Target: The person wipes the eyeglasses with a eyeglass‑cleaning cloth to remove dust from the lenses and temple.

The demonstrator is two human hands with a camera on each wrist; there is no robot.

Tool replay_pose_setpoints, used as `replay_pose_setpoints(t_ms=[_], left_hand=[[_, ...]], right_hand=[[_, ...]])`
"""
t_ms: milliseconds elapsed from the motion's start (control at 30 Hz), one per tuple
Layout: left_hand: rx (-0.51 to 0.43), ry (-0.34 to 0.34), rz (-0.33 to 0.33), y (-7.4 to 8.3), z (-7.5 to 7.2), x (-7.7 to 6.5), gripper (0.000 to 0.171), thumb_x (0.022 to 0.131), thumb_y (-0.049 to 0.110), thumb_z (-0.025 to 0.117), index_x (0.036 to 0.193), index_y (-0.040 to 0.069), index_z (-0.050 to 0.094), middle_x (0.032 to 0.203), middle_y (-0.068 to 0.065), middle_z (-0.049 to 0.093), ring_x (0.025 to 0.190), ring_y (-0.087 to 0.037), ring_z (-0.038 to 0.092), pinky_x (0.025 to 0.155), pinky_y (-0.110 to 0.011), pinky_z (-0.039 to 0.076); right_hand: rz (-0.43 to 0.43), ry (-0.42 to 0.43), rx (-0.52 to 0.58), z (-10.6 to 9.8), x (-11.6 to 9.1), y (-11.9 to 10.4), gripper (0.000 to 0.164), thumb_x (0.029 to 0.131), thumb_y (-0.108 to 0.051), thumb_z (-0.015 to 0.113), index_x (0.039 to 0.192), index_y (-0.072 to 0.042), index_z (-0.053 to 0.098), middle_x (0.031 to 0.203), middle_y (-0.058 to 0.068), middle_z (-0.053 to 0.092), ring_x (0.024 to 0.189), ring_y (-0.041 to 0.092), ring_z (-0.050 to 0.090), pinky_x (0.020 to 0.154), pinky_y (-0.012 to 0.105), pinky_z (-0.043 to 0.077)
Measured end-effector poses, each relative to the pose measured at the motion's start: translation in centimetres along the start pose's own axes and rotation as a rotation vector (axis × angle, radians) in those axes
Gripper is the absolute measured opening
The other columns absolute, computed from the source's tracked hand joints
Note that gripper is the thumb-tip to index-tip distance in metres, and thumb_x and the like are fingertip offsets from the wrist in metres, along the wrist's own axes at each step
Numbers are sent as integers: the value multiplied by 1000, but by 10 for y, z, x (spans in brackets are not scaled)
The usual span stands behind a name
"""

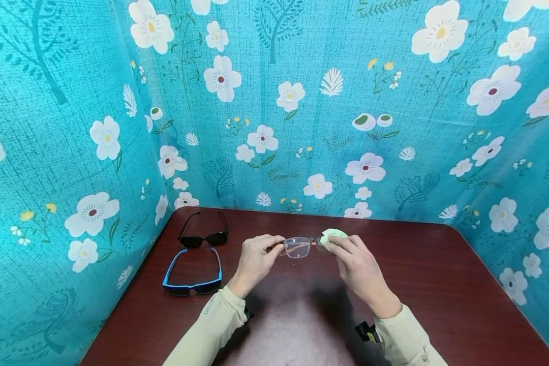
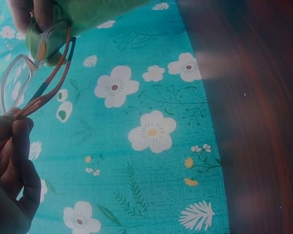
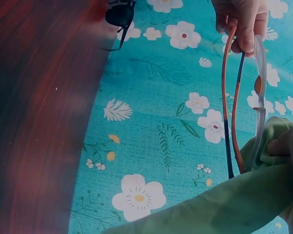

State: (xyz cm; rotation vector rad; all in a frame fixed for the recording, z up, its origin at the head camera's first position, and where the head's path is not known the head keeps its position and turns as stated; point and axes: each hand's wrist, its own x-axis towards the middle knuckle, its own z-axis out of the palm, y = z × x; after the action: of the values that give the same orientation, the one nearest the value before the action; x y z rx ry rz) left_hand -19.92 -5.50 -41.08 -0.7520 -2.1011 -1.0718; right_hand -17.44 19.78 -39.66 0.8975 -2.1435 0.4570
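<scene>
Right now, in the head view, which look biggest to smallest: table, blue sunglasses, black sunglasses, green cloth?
1. Table
2. Blue sunglasses
3. Black sunglasses
4. Green cloth, visible part only

The blue pair lies nearer the camera, so true sizes are unsure.

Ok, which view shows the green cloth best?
The right wrist view: the cloth shows largest there, bunched against the glasses. The head view has just a small pale patch by the right hand; the left wrist view, a piece cropped at the top.
</scene>
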Motion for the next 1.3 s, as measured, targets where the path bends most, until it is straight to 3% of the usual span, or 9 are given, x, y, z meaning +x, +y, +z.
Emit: replay_pose_setpoints(t_ms=[167, 467, 567, 667, 833, 967, 1100, 1300], left_hand=[[4, 18, 24, 0, 2, 0, 10, 79, 8, 76, 87, 14, 75, 78, 6, 68, 63, -3, 54, 54, -19, 42], [-18, 34, 25, 0, 2, -1, 11, 79, 6, 75, 86, 14, 75, 77, 6, 68, 62, -2, 56, 52, -16, 43], [-15, 37, 0, -2, 1, -2, 10, 80, 6, 74, 87, 13, 75, 77, 6, 68, 60, -1, 55, 50, -15, 42], [-32, 34, -35, -3, 1, -2, 8, 82, 8, 73, 89, 12, 76, 78, 5, 69, 62, -2, 57, 49, -16, 43], [-75, 32, -75, -6, -1, -2, 8, 84, 11, 71, 92, 11, 75, 80, 3, 69, 65, -2, 61, 49, -16, 45], [-72, 34, -69, -8, -3, -2, 8, 84, 12, 72, 92, 12, 75, 82, 3, 69, 67, -3, 61, 50, -17, 45], [-44, 20, -29, -8, -5, -1, 9, 82, 10, 74, 91, 14, 75, 82, 6, 69, 69, -4, 57, 55, -20, 44], [-36, -15, 50, -6, -5, -1, 13, 80, 7, 75, 91, 15, 75, 83, 6, 70, 69, -6, 55, 58, -21, 43]], right_hand=[[-14, -16, -13, 1, -1, -3, 48, 64, 16, 73, 107, -4, 70, 112, 9, 65, 88, 25, 53, 70, 38, 52], [-83, -98, 19, -3, -1, -7, 48, 67, 15, 71, 110, -5, 69, 113, 7, 65, 86, 23, 52, 69, 33, 48], [-101, -124, 29, -4, -2, -8, 38, 77, 10, 65, 112, -5, 68, 114, 7, 65, 87, 23, 52, 70, 33, 48], [-118, -128, 24, -5, -4, -8, 28, 91, 1, 50, 112, -4, 68, 113, 7, 65, 86, 23, 52, 71, 33, 48], [-155, -77, 10, -5, -8, -5, 42, 96, -10, 30, 109, -4, 69, 109, 7, 66, 83, 23, 52, 67, 32, 46], [-132, -74, -3, -8, -11, -3, 30, 85, 1, 52, 108, -4, 70, 109, 8, 66, 82, 22, 52, 65, 31, 47], [-70, -108, -43, -14, -11, -1, 45, 65, 10, 73, 108, -3, 70, 109, 9, 67, 84, 20, 51, 65, 31, 49], [-64, -69, -65, -16, -7, 1, 50, 61, 14, 77, 107, -1, 70, 108, 10, 67, 82, 20, 51, 64, 32, 50]])
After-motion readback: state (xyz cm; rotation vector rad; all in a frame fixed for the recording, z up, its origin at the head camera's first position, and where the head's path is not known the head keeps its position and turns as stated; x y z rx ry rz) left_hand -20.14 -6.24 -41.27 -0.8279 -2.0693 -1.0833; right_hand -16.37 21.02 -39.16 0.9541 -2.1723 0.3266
